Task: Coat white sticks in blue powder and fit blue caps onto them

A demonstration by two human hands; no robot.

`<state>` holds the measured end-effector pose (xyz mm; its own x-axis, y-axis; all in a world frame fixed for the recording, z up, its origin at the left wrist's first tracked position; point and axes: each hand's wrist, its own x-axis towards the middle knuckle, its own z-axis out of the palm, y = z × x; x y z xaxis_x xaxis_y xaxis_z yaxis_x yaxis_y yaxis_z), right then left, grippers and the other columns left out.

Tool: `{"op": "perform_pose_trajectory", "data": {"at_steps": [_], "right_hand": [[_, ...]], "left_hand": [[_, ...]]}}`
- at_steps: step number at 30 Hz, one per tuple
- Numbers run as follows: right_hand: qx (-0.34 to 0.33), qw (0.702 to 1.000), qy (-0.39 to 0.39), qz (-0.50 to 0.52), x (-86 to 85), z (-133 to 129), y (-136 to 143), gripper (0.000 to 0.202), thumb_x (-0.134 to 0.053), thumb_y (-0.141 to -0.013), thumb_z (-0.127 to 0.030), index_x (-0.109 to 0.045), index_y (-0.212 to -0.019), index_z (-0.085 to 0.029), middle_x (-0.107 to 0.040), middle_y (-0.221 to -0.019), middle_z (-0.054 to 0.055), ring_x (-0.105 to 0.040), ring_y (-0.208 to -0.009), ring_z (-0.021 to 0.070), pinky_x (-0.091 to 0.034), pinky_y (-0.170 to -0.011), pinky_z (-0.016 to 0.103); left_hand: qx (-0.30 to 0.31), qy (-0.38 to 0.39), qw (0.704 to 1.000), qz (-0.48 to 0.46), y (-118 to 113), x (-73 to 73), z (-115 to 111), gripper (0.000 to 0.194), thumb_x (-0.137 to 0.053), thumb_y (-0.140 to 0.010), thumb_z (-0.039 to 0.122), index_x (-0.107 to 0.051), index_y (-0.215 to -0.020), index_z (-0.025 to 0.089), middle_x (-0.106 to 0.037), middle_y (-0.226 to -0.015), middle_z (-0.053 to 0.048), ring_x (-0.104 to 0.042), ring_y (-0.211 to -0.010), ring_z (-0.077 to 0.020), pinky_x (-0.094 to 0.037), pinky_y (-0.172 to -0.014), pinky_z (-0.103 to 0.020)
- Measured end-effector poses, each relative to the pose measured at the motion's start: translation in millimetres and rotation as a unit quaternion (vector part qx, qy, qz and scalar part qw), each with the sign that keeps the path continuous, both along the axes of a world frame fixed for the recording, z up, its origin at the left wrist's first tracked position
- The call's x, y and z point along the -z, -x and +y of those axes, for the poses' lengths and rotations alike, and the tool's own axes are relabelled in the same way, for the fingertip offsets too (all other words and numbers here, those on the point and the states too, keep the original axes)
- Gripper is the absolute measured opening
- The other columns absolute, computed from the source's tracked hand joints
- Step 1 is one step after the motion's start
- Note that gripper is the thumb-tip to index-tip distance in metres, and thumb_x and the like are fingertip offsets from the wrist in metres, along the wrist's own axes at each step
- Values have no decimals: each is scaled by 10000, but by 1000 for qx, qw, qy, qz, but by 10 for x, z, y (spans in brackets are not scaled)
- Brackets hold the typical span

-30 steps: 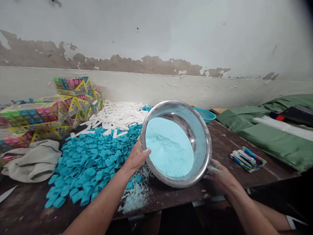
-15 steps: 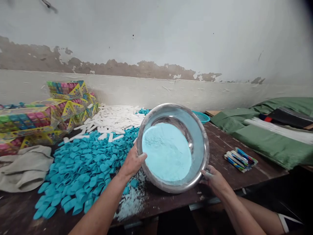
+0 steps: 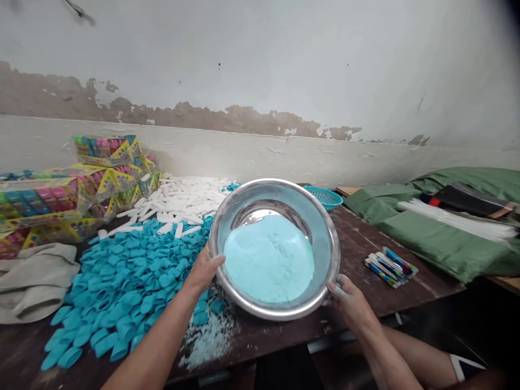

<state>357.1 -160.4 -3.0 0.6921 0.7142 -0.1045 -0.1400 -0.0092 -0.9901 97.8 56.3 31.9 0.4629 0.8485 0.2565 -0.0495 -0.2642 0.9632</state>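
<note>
Just right of the cap pile (image 3: 130,287), the steel bowl (image 3: 276,313) sat over the bench (image 3: 284,337), mouth tipped toward the wearer. Couldn't tell if its base touched down.

Left hand (image 3: 205,271): grip clamped on the rim side nearest the cap pile, thumb over the lip, fingers hidden behind. Right hand (image 3: 351,303): grip clamped on the rim side away from the cap pile, thumb at the lip, fingers mostly out of sight.

My read: opposed holds, to split the load and control tilt; thumbs at the edge stayed clear of the powder (image 3: 264,260). Tilt probably explained why the powder lay toward the wearer's side, shiny bare base showing behind it.

Looks: bowl wide, round, bright rim, inner wall filmed pale blue. Powder pale turquoise, mostly smooth, crumbly ridge on the side away from the cap pile. Fine stuff, likely to slide if tipped further.

Around the cap pile: white sticks (image 3: 187,195) directly behind, likely a separate part; grey cloth (image 3: 36,281) to its left; spilled powder (image 3: 211,341) at its right front; teal basket (image 3: 337,202) well to its right rear.
</note>
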Motion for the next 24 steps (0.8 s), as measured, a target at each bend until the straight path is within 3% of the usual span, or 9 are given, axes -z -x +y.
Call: {"op": "perform_pose_trajectory", "data": {"at_steps": [5,12,20,24], "right_hand": [[3,1000,1,-11,-16,-7,44,282,-684,-611,-339,-531,-798,-194,-585,-637,-30,-553,-554,142,-499,-451,266],[7,999,-1,-52,-73,-22,100,297,-672,-622,-347,-542,-844,-199,-595,-660,-31,-555,-559,149,-486,-441,262],[1,999,-13,-45,-157,202,8,206,-617,-624,-339,-501,-668,-175,-534,-481,-51,-487,-406,108,-421,-372,228],[10,999,-10,-40,-198,325,-25,171,-597,-622,-298,-470,-629,-183,-509,-432,-63,-460,-356,96,-374,-329,196]], "left_hand": [[22,71,996,-45,-13,113,99,609,-596,-618,270,-447,-1193,134,-606,-1083,-95,-557,-995,-285,-469,-816,-373],[28,147,984,-97,69,268,60,699,-659,-587,288,-416,-1229,158,-649,-994,-75,-615,-874,-272,-509,-722,-347],[17,141,988,-58,-122,26,189,572,-586,-526,167,-525,-1093,127,-676,-812,-28,-626,-792,-230,-510,-699,-326],[10,143,990,-15,-152,-9,313,540,-594,-510,181,-542,-1048,156,-677,-735,-10,-636,-711,-208,-518,-633,-302]]}}
